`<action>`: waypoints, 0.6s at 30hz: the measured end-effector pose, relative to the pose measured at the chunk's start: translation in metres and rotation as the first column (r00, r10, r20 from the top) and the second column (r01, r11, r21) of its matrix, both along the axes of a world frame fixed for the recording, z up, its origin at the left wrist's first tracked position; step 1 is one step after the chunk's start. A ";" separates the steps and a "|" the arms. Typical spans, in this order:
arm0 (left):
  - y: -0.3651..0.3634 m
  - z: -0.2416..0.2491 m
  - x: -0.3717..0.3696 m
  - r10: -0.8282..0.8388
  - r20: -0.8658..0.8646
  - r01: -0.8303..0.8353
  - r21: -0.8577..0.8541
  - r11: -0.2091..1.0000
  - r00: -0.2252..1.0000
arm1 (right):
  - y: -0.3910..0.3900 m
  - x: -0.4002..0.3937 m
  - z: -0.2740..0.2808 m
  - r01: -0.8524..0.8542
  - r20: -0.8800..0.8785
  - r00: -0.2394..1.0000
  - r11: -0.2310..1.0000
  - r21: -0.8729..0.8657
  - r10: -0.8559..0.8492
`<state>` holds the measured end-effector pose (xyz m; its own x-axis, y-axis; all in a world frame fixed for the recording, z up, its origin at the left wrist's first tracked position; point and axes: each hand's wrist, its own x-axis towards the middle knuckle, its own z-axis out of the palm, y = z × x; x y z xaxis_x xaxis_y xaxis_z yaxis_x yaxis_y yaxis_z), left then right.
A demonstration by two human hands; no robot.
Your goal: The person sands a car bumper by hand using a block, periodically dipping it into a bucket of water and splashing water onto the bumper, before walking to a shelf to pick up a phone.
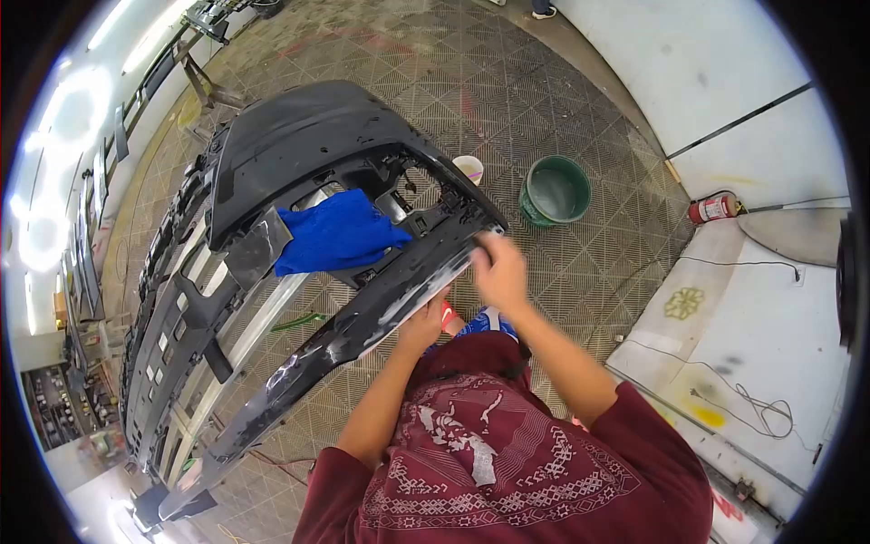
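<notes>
A black car bumper [299, 136] with whitish sanded patches along its near edge lies across a stand in front of me. My left hand [422, 328] grips the bumper's near edge from below, its fingers partly hidden behind the rim. At the right end of that edge is my right hand [500, 274], slightly blurred, its fingers curled against the bumper's corner. Whatever is under those fingers cannot be made out. A blue cloth [337, 234] is draped over the bumper's opening, left of both hands.
A green bucket [555, 190] of cloudy liquid stands on the patterned floor [580, 109] beyond my right hand. Beside it is a small white cup [468, 169]. A red fire extinguisher [714, 208] and loose cables [761, 408] are on the right. A person's shoe [544, 13] shows at the top.
</notes>
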<state>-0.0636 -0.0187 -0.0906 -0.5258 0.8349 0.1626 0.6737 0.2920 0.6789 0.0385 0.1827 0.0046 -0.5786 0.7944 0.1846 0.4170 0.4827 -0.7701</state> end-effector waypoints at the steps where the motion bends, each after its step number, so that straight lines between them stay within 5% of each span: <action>1: 0.006 0.015 -0.001 -0.059 -0.012 0.058 -0.029 0.998 0.998 | 0.026 0.002 -0.017 0.121 0.079 0.991 0.971 -0.204 -0.107; 2: 0.012 0.033 -0.002 -0.022 0.328 0.049 -0.076 0.996 0.944 | 0.022 0.001 -0.020 0.138 0.049 0.990 0.982 -0.132 -0.133; 3: 0.013 0.025 -0.003 -0.021 0.323 0.045 -0.067 0.997 0.946 | 0.013 -0.003 -0.021 0.152 0.016 0.988 0.987 -0.056 -0.151; 5: 0.003 -0.004 0.003 -0.018 -0.201 0.025 0.034 0.999 0.979 | -0.050 -0.005 0.034 -0.038 -0.096 0.995 0.999 -0.005 0.038; 6: 0.008 0.018 0.013 -0.002 0.400 -0.105 0.247 0.963 0.916 | -0.050 -0.003 0.042 -0.040 -0.097 0.994 0.999 0.004 0.040; 7: 0.000 0.016 0.010 0.014 0.174 -0.036 0.127 0.991 0.985 | -0.051 -0.001 0.046 -0.123 -0.133 0.983 0.992 0.018 0.125; 8: -0.002 0.017 0.002 -0.025 -0.229 0.042 0.070 0.997 0.973 | -0.055 0.002 0.047 -0.189 -0.171 0.967 0.982 0.027 0.191; 9: -0.002 0.020 -0.002 -0.072 -0.594 0.091 0.003 0.996 0.801 | -0.022 0.002 0.021 -0.043 -0.060 0.997 0.998 -0.053 0.040; 10: 0.003 0.030 -0.001 -0.085 -0.597 0.105 -0.002 0.994 0.798 | 0.019 0.002 -0.019 0.075 0.007 0.997 0.992 -0.098 -0.075; 11: 0.009 0.046 0.002 0.001 0.025 -0.001 -0.001 1.000 1.000 | 0.052 0.002 -0.058 0.110 0.037 0.994 0.954 -0.278 -0.104; 12: 0.014 0.054 0.003 0.112 0.630 -0.086 -0.072 0.994 0.769 | 0.049 0.001 -0.062 0.160 0.060 0.987 0.971 -0.179 -0.152; 17: 0.026 0.074 0.014 0.160 0.573 -0.198 0.004 0.980 0.804 | -0.042 0.002 0.028 0.029 -0.069 0.997 1.000 0.007 -0.028; 18: 0.024 0.079 0.014 0.155 0.562 -0.227 0.061 0.972 0.813 | -0.026 0.004 0.007 0.057 -0.058 0.997 0.998 -0.029 -0.059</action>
<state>-0.0500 0.0058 -0.0118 -0.7041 0.7015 -0.1105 0.1165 0.2677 0.9564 0.0428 0.1565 0.0114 -0.5202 0.8316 0.1944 0.3975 0.4372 -0.8068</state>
